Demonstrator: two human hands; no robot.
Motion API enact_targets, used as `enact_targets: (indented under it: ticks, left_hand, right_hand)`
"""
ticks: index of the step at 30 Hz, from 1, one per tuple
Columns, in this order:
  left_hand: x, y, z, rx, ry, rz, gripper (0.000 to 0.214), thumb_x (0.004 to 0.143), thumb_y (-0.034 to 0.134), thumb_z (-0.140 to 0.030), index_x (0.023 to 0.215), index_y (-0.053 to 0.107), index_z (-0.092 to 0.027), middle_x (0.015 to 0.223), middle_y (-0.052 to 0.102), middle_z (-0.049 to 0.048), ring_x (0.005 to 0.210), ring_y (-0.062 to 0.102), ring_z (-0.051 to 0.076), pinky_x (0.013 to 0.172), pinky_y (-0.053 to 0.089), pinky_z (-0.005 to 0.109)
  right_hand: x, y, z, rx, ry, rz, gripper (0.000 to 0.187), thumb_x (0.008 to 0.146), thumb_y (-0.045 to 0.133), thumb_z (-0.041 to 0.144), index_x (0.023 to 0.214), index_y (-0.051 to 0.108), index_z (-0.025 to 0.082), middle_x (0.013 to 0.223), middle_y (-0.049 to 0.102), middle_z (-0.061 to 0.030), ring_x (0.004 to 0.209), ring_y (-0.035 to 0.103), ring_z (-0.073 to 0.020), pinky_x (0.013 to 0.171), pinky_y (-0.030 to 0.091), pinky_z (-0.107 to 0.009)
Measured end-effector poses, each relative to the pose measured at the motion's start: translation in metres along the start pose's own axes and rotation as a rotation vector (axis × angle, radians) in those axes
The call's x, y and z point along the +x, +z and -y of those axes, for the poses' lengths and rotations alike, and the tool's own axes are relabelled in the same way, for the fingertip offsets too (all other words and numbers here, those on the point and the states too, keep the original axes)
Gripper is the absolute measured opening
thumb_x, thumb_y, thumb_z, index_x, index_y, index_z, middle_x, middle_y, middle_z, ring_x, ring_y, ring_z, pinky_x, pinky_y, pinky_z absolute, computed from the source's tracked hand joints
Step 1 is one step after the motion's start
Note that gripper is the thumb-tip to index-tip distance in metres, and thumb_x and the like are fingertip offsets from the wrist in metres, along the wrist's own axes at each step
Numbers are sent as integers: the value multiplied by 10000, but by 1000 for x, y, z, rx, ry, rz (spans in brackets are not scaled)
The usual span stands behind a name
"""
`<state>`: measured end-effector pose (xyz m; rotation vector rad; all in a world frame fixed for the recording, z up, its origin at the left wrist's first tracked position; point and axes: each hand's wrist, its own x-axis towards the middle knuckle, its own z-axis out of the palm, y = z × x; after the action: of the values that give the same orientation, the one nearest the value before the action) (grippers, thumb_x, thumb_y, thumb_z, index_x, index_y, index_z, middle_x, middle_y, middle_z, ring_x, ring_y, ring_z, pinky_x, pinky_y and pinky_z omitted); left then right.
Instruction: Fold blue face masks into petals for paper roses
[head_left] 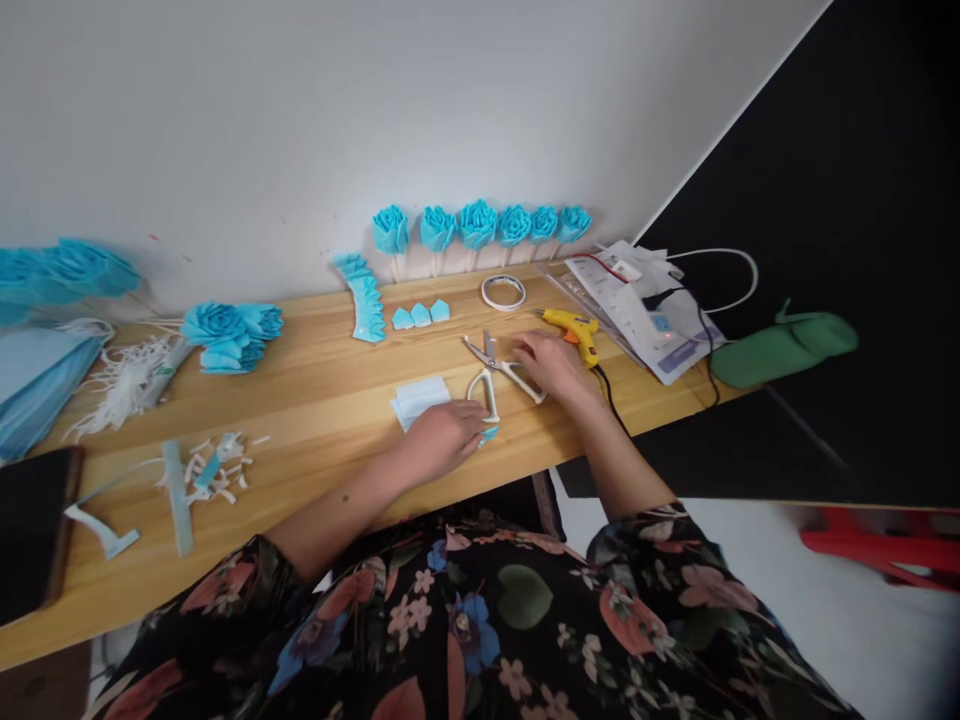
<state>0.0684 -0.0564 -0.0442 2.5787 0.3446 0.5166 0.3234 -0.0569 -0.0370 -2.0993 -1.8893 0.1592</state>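
Left hand (pixel 448 436) is seen at a blue piece (pixel 489 435), right hand (pixel 553 362) by the scissors (pixel 491 364); finger closure cannot be determined.

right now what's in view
Stemmed flowers: six, blue, back
Flower clusters: two, blue, left
Fringed strip: one, blue, centre
Cut pieces: three, blue, centre
Tape: one, white, centre
Scissors: one, white-handled, centre
Glue gun: one, yellow, right
Papers: several, whitish, right
Pouch: one, green, right
Sheet stack: one, blue, left
Cords: many, white, left
Scraps: many, whitish, left
Slab: one, black, left
Folded sheet: one, pale, centre
Table: one, brown, middle
Unclear object: one, red, right
Sleeves: two, black floral, bottom
Left hand: one, bare, centre
Right hand: one, bare, centre
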Motion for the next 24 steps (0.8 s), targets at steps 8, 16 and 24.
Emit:
enact_targets:
  ticks: [8, 16, 24]
  left_hand:
    - [-1, 1, -3, 90, 29, -15, 248, 977, 465, -179, 920, 703, -140, 1143, 750, 127, 1115, 697, 236, 999, 558, 378]
    - [-2, 3, -3, 126, 48, -35, 290, 994, 447, -191, 864, 703, -150, 1099, 762, 109, 1100, 703, 216, 1017, 556, 386]
    - [-4, 5, -5, 101, 24, -17, 244, 980, 462, -164, 910, 695, -149, 1157, 742, 135, 1141, 686, 227, 1039, 545, 415]
  right_hand:
    - [34, 7, 4, 71, -137, 63, 243, 885, 640, 232, 1105, 741, 216, 1067, 729, -98, 1013, 644, -263, 896, 487, -373]
    - [50, 19, -2, 266, -91, 130, 230, 799, 666, 156, 1016, 731, 192, 1001, 751, -58, 871, 671, -193, 805, 514, -312]
    - [52, 16, 8, 355, -55, 188, 276, 726, 625, 90, 976, 711, 170, 940, 749, -48, 809, 670, -176, 754, 503, -285]
